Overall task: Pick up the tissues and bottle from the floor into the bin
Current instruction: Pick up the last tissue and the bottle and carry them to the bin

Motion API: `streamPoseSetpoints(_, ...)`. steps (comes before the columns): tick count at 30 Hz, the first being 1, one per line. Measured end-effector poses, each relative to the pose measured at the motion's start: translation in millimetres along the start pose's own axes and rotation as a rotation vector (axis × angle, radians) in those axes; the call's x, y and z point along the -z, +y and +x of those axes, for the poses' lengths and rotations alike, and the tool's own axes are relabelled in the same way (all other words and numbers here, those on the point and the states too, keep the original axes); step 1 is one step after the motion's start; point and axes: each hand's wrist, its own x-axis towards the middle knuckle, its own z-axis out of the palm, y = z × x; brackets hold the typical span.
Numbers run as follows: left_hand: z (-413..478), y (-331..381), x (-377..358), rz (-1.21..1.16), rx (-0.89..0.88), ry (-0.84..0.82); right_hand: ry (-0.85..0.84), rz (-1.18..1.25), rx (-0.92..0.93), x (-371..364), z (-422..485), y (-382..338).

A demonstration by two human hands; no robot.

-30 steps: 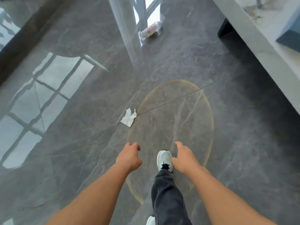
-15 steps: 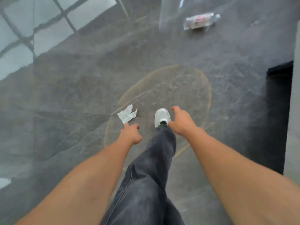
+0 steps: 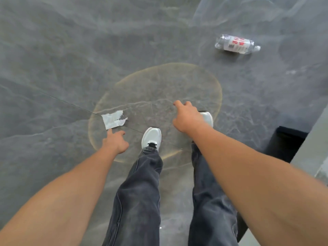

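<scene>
Nearest you, both of your bare forearms reach forward and down over your dark grey trouser legs point(image 3: 138, 192), and nothing is in either of your hands. Your left hand point(image 3: 115, 141) hangs low at the left with its fingers loosely curled and the forefinger stretched out, its tip just at the near edge of the tissue point(image 3: 113, 119); whether it actually touches the paper cannot be told. Your right hand point(image 3: 186, 118) hangs loosely spread, thumb out to the left and fingers slightly bent, above your right shoe point(image 3: 206, 118), most of which it hides. Your left shoe point(image 3: 151, 137), white with a dark lace, stands between your two hands on the glossy grey marble floor point(image 3: 53, 77). The tissue is a torn, crumpled white scrap lying flat on the floor at the left rim of a faint tan round mark point(image 3: 159, 82), and both of your feet stand inside that mark. At the near right, a pale table point(image 3: 314, 150) edge cuts in, with a dark shadowed gap below it. Farther off and to the right, well apart from the tissue and beyond the mark, the bottle point(image 3: 237, 44) lies on its side, clear plastic with a white and red label, its cap end pointing right.
</scene>
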Motion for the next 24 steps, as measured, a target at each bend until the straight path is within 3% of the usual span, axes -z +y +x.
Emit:
streamPoseSetpoints(7, 67, 27, -32, -0.209, 0.161, 0.026, 0.043, -0.150, 0.063, 7, 110, 54)
streamPoseSetpoints(12, 124, 37, -54, -0.465, 0.181, 0.337, 0.025, -0.053, 0.103, -27, 154, 64)
streamPoseSetpoints(21, 231, 23, -102, -0.526, 0.413, 0.562, 0.152, -0.108, 0.187, -106, 214, 91)
streamPoseSetpoints(24, 243, 16, -106, -0.475, 0.376, 0.622, 0.120, -0.125, 0.198, -137, 218, 85)
